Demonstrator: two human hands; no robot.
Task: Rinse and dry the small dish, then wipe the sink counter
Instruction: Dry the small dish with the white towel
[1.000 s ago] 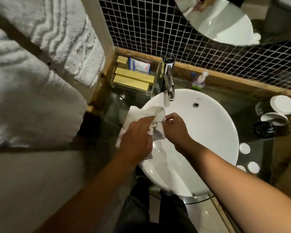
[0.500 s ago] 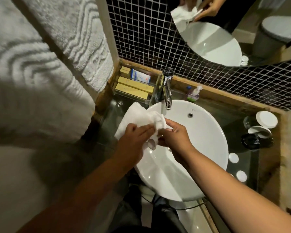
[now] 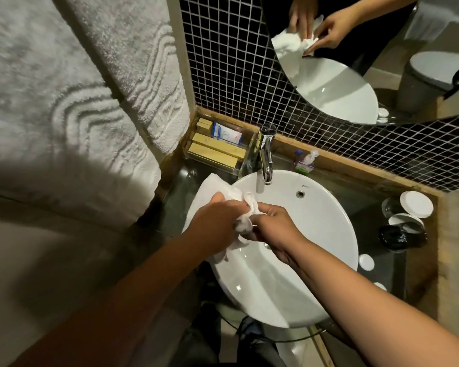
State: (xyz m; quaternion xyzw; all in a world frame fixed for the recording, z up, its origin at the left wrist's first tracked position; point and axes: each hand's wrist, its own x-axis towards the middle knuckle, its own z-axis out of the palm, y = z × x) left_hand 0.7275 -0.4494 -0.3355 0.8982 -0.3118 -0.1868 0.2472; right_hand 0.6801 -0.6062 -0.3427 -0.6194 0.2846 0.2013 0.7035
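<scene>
Head view: the small dish cannot be made out. I judge it is wrapped in the bunched end of the white terry cloth [image 3: 212, 189], mid-frame, over the left part of the round white ceramic basin [image 3: 329, 234].
Left hand [image 3: 217, 223]: fingers curled round the cloth, whose loose end drapes over the basin's upper-left rim.
Right hand [image 3: 278, 229]: fingers narrow, pinching the bunched cloth from the other side. What they press on inside is hidden.
Stage: this looks like drying.
Risk: a small, possibly wet dish gripped through cloth could slip out and chip on the ceramic below. The trailing cloth could dip under the chrome tap [image 3: 265, 160] and soak.
Tray: the clear plastic tray [image 3: 212, 166], upper centre, holds long yellow boxes [image 3: 212, 154] and a blue-and-white carton [image 3: 227, 133].
Desk: the dark glass desk [image 3: 374, 223] carries, at the frame's right, glass cups with round white lids [image 3: 416, 203], just above a glossy black object [image 3: 398, 237]. What is inside the cups cannot be seen.
</scene>
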